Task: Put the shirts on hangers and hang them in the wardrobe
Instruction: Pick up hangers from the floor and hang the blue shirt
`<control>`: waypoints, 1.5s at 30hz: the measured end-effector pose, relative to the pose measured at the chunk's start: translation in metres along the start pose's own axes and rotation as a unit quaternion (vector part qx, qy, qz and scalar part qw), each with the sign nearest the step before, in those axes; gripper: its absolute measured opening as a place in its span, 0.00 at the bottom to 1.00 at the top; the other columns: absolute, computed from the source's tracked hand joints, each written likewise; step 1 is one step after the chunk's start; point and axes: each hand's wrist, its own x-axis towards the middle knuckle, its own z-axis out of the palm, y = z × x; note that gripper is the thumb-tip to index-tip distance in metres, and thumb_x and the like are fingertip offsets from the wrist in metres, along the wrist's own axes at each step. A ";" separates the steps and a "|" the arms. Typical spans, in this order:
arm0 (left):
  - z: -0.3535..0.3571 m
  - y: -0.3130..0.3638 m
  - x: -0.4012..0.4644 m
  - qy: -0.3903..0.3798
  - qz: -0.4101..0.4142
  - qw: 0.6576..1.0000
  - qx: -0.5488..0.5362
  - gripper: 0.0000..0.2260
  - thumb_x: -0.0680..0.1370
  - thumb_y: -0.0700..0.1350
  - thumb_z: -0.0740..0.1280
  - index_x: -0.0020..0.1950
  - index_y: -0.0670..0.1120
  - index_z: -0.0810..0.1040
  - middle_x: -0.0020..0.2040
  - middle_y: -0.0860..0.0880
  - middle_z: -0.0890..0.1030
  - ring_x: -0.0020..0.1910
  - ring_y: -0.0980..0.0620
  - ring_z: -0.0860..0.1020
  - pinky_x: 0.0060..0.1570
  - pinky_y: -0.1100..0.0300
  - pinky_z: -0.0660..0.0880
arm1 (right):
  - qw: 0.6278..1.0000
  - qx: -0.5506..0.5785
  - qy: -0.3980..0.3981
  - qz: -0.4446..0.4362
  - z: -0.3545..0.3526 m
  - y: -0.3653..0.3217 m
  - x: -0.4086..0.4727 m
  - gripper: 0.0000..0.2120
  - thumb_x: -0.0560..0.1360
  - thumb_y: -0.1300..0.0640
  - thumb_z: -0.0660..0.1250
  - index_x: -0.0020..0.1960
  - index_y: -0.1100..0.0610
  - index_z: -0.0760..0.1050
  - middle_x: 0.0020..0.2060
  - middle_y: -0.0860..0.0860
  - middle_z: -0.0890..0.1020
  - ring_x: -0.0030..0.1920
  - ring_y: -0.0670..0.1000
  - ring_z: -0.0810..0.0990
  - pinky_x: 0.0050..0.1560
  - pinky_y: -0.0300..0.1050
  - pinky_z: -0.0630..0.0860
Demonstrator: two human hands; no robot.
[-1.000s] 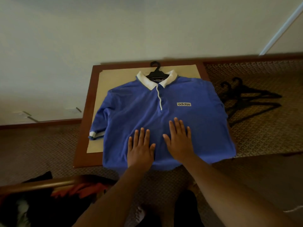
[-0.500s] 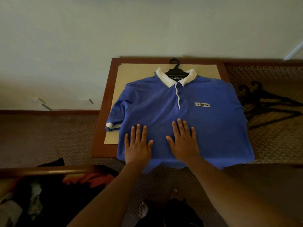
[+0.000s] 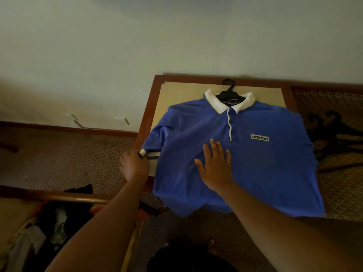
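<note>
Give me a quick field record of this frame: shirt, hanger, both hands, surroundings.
shirt: blue polo shirt, white collar, flat on low table, hem hanging over near edge
hanger: black hanger inside the collar, hook sticking out
left hand: left hand grips the sleeve cuff
right hand: right hand flat on shirt front, fingers straight
spare hangers: black hangers on carpet beside table
other clothes: dark pile at lower left
hung in wardrobe: not yet

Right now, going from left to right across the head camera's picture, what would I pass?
Pile of clothes → left hand gripping the sleeve cuff → right hand flat on the blue shirt → adidas label → spare black hangers on the carpet.
</note>
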 end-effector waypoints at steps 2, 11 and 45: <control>-0.011 -0.002 0.020 0.019 0.011 0.998 -0.056 0.07 0.78 0.43 0.61 0.54 0.45 0.75 0.54 0.45 0.76 0.51 0.46 0.76 0.54 0.48 0.75 | 1.000 -0.001 -0.012 0.001 -0.002 -0.012 0.015 0.41 0.73 0.34 0.33 0.78 0.56 0.52 0.78 0.56 0.50 0.78 0.57 0.46 0.74 0.61 0.45; -0.063 -0.009 0.065 -0.035 -0.108 0.922 -0.371 0.13 0.82 0.42 0.57 0.64 0.46 0.74 0.51 0.46 0.80 0.47 0.50 0.79 0.40 0.62 0.74 | 1.000 0.009 -0.008 0.023 0.000 -0.079 0.108 0.31 0.81 0.41 0.48 0.78 0.56 0.50 0.78 0.55 0.49 0.78 0.56 0.45 0.75 0.60 0.46; -0.066 0.005 0.178 -0.361 -0.244 0.726 -0.532 0.16 0.81 0.51 0.61 0.64 0.44 0.75 0.57 0.42 0.80 0.54 0.40 0.79 0.46 0.46 0.77 | 0.992 0.038 0.053 0.106 0.022 -0.097 0.172 0.26 0.82 0.45 0.54 0.75 0.58 0.61 0.74 0.57 0.63 0.74 0.58 0.62 0.71 0.59 0.57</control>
